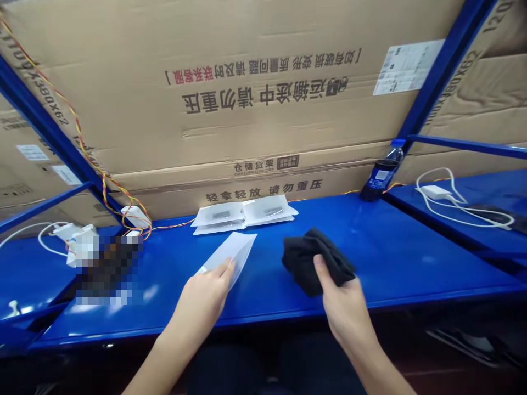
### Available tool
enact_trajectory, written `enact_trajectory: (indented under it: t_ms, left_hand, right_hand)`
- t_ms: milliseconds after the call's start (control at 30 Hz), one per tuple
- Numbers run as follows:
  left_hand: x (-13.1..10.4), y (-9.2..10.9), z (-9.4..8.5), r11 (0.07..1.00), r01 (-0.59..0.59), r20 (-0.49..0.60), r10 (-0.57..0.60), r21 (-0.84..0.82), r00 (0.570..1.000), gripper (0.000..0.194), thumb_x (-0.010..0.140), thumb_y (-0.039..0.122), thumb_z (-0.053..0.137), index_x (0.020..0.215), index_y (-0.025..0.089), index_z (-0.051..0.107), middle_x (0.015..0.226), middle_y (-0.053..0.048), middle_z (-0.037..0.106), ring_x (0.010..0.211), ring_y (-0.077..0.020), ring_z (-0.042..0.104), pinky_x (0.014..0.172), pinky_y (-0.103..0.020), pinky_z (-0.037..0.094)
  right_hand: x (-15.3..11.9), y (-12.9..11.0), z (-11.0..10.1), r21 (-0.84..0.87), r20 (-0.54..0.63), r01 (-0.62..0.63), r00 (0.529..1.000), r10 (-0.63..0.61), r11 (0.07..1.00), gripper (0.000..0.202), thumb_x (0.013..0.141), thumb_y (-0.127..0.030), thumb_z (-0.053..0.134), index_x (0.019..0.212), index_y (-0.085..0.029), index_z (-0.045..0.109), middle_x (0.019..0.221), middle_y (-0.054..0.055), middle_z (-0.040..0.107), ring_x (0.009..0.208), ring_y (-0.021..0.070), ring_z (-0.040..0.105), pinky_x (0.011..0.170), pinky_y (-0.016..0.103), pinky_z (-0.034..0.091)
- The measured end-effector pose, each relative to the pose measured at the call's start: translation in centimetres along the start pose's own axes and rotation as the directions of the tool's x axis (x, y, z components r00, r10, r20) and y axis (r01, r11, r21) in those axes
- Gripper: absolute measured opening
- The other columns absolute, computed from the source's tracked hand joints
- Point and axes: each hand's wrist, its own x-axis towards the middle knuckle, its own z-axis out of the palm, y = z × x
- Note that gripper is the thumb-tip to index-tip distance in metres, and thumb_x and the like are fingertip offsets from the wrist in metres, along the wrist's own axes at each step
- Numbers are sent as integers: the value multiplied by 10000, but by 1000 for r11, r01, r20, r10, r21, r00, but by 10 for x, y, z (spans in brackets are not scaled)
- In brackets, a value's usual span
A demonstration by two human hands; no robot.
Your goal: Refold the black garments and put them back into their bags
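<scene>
My left hand (209, 291) pinches a flat white translucent sleeve (235, 251) by its near end, just over the blue shelf (263, 299). In my right hand (343, 302) is a crumpled black cloth (308, 258), gripped with the thumb on top. Beyond the left hand, white packets (220, 214) lie stacked in two piles side by side, with small dark items showing through them. Whether the sleeve in my left hand contains anything cannot be made out.
A dark drink bottle (382, 170) with a blue cap stands at the back right. White adapters (82, 244) and red-yellow wires (106, 184) are on the left. A white cable (442, 200) lies on the right. Large cardboard boxes (255, 126) form the back, between blue posts (444, 71).
</scene>
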Motion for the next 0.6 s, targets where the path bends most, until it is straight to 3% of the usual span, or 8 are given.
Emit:
enact_trajectory:
  t_ms: [67, 133, 200, 267, 300, 367, 500, 600]
  left_hand:
    - [12, 10, -6, 999, -30, -7, 30, -22, 1000, 524, 859, 72, 594, 1350, 227, 691, 1314, -120, 751, 925, -320, 817, 657, -348, 647]
    - [25, 20, -14, 990, -56, 0, 56, -131, 998, 570, 844, 83, 643, 1386, 261, 665, 1349, -89, 736, 1033, -319, 798, 728, -356, 666]
    - [36, 27, -22, 943, -82, 17, 92, -323, 996, 618, 843, 86, 664, 1428, 285, 632, 1396, -66, 710, 1163, -295, 756, 857, -352, 664]
    - [43, 30, -24, 872, -101, 19, 125, -480, 992, 636, 842, 67, 641, 1447, 265, 618, 1431, -70, 686, 1248, -268, 713, 986, -352, 630]
    - [45, 30, -23, 850, -112, 7, 135, -515, 991, 649, 828, 41, 612, 1446, 242, 620, 1439, -81, 679, 1273, -263, 698, 1034, -365, 610]
    - [46, 30, -15, 850, -132, -24, 139, -510, 990, 747, 754, -37, 528, 1452, 215, 616, 1461, -86, 660, 1344, -269, 646, 1107, -418, 571]
    - [43, 30, 8, 874, -172, -72, 157, -454, 985, 1016, 593, -104, 412, 1544, 236, 520, 1530, -48, 599, 1482, -281, 494, 1197, -542, 479]
    - [45, 32, 15, 872, -158, -81, 136, -463, 987, 1022, 627, -104, 416, 1590, 235, 454, 1581, -57, 539, 1534, -302, 403, 1222, -621, 405]
  right_hand:
    - [-5, -8, 7, -82, -224, 143, 962, -158, 986, 497, 1063, -327, 528, 1547, -215, 527, 1359, 143, 720, 1207, 338, 721, 977, 537, 633]
    - [-12, -12, 11, -153, -142, 462, 864, -483, 873, 484, 1065, -265, 516, 1548, -255, 523, 1456, 126, 657, 1309, 343, 658, 1036, 583, 598]
    - [-15, -10, 16, -122, 112, 764, 645, -756, 634, 453, 1057, -161, 493, 1493, -245, 585, 1414, 100, 693, 1349, 317, 630, 1088, 574, 573]
    - [-15, -3, 20, -76, 305, 903, 425, -852, 422, 431, 1041, -76, 483, 1442, -155, 619, 1283, 106, 764, 1336, 280, 640, 1119, 521, 566]
    - [-13, 1, 22, -76, 363, 926, 371, -855, 370, 418, 1036, -56, 486, 1432, -103, 613, 1241, 123, 778, 1330, 269, 643, 1122, 497, 568]
    - [-7, 12, 27, -114, 417, 921, 386, -823, 373, 384, 1035, -66, 513, 1407, -64, 611, 1230, 141, 778, 1314, 260, 649, 1108, 468, 583]
    - [8, 25, 38, -224, 533, 902, 431, -728, 369, 350, 1032, -90, 528, 1360, -113, 651, 1260, 149, 755, 1264, 280, 669, 1048, 462, 610]
    - [17, 29, 55, -405, 554, 842, 537, -636, 357, 351, 996, -61, 539, 1306, -117, 693, 1206, 178, 756, 1180, 319, 693, 1015, 495, 602]
